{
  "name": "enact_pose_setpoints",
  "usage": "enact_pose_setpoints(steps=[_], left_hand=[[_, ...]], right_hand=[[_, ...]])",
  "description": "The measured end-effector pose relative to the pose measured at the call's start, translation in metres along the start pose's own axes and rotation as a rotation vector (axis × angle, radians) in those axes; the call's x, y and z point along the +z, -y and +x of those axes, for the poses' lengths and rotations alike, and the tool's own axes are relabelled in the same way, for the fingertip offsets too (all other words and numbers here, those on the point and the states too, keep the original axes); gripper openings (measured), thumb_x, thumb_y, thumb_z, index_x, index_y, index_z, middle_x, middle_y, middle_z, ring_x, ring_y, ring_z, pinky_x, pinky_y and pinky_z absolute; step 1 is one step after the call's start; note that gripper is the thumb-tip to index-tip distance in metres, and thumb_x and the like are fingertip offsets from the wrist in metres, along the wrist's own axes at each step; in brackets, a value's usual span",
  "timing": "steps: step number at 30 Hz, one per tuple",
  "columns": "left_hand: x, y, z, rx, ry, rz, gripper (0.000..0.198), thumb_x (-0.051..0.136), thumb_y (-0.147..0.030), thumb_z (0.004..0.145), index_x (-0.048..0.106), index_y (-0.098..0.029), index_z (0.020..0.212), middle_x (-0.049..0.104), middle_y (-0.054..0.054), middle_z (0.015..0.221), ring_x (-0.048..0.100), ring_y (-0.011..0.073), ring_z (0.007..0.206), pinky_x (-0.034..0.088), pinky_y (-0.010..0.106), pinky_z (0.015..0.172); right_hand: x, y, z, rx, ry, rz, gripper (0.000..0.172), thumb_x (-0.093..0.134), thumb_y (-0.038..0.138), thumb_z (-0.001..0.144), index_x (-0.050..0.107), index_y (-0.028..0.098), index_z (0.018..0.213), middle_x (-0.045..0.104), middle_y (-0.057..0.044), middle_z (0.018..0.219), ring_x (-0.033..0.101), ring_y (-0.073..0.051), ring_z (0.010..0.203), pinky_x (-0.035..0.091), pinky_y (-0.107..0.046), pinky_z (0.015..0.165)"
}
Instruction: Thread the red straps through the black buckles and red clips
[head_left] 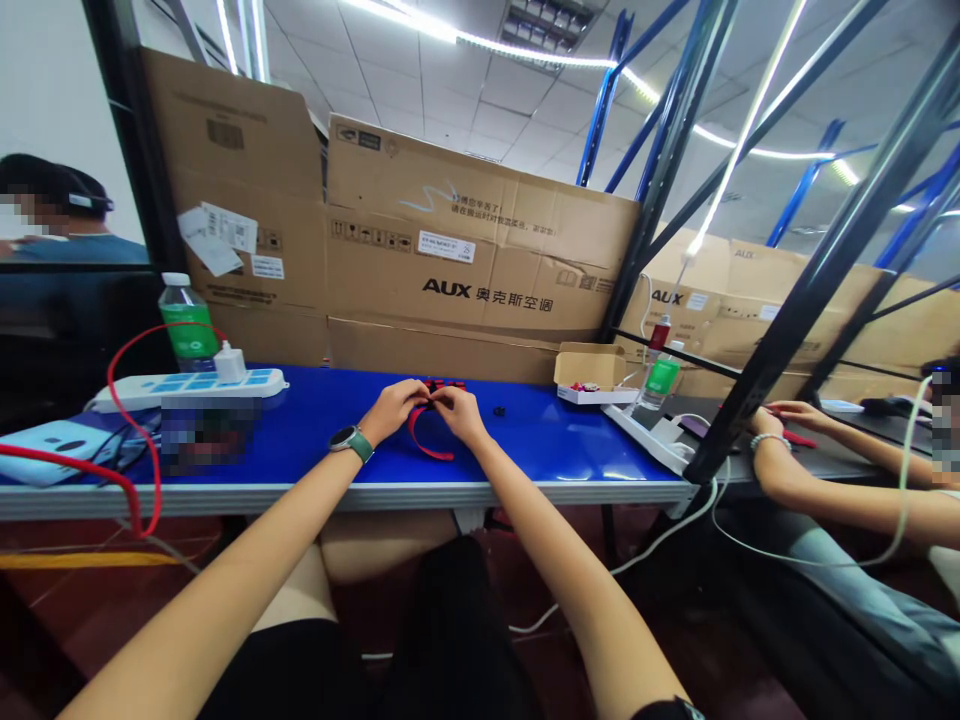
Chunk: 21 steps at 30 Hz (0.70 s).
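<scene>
Above the blue tabletop (562, 440) my two hands meet close together, fingertips nearly touching. My left hand (397, 408), with a watch on its wrist, is closed in a pinch. My right hand (459, 414) is pinched shut beside it. A narrow red strap (433, 453) hangs from between the fingers and curls down onto the table. Something small and dark shows at the fingertips, too small to make out. More red material (454, 384) lies just behind the hands. To the right of them rests a small black piece (499, 411).
A white power strip (120, 392), a green-labelled bottle (187, 330) and a red cable (112, 375) are at left. An open carton (589, 393) and another power strip (649, 440) are at right, near a metal post (739, 400). A co-worker's hands (772, 425) work beyond it.
</scene>
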<state>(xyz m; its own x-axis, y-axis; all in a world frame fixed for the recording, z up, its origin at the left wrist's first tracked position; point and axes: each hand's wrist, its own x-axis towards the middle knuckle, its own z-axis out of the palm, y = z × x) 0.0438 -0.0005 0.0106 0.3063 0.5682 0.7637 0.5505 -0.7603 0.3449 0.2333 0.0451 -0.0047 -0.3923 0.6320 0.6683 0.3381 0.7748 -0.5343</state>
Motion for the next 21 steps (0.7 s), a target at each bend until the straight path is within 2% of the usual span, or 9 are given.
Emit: enact_pose_setpoints(steps=[6, 11, 15, 21], left_hand=[[0.000, -0.002, 0.000, 0.006, 0.011, -0.001, 0.011, 0.055, -0.021, 0.093, 0.065, -0.020, 0.091, 0.069, 0.004, 0.091, 0.065, 0.0193, 0.085, 0.049, 0.031, 0.080], [-0.003, -0.007, 0.001, 0.042, -0.050, 0.050, 0.009, 0.057, -0.024, 0.093, 0.065, -0.019, 0.090, 0.066, 0.005, 0.089, 0.062, 0.0195, 0.084, 0.050, 0.031, 0.078], [-0.005, -0.009, 0.000, 0.056, -0.101, 0.105, 0.014, 0.058, -0.027, 0.094, 0.068, -0.019, 0.086, 0.069, 0.006, 0.088, 0.065, 0.0202, 0.085, 0.051, 0.033, 0.081], [-0.003, -0.006, -0.002, 0.090, -0.085, 0.142, 0.018, 0.059, -0.028, 0.094, 0.075, -0.020, 0.093, 0.076, 0.008, 0.094, 0.070, 0.0218, 0.087, 0.053, 0.035, 0.083]], right_hand=[[-0.004, 0.003, -0.001, -0.029, 0.010, -0.054, 0.013, 0.061, 0.017, 0.086, 0.072, 0.019, 0.092, 0.075, -0.005, 0.091, 0.069, -0.018, 0.084, 0.052, -0.028, 0.082], [-0.004, 0.009, -0.002, -0.002, 0.015, 0.098, 0.012, 0.059, 0.020, 0.084, 0.066, 0.020, 0.094, 0.074, -0.002, 0.089, 0.069, -0.016, 0.081, 0.053, -0.027, 0.080], [-0.004, 0.013, -0.003, 0.042, -0.030, 0.217, 0.012, 0.062, 0.028, 0.082, 0.059, 0.022, 0.091, 0.072, -0.001, 0.087, 0.070, -0.016, 0.081, 0.054, -0.026, 0.077], [-0.005, 0.015, -0.004, 0.085, -0.091, 0.242, 0.019, 0.064, 0.033, 0.078, 0.054, 0.025, 0.092, 0.071, 0.002, 0.078, 0.071, -0.017, 0.074, 0.056, -0.028, 0.075]])
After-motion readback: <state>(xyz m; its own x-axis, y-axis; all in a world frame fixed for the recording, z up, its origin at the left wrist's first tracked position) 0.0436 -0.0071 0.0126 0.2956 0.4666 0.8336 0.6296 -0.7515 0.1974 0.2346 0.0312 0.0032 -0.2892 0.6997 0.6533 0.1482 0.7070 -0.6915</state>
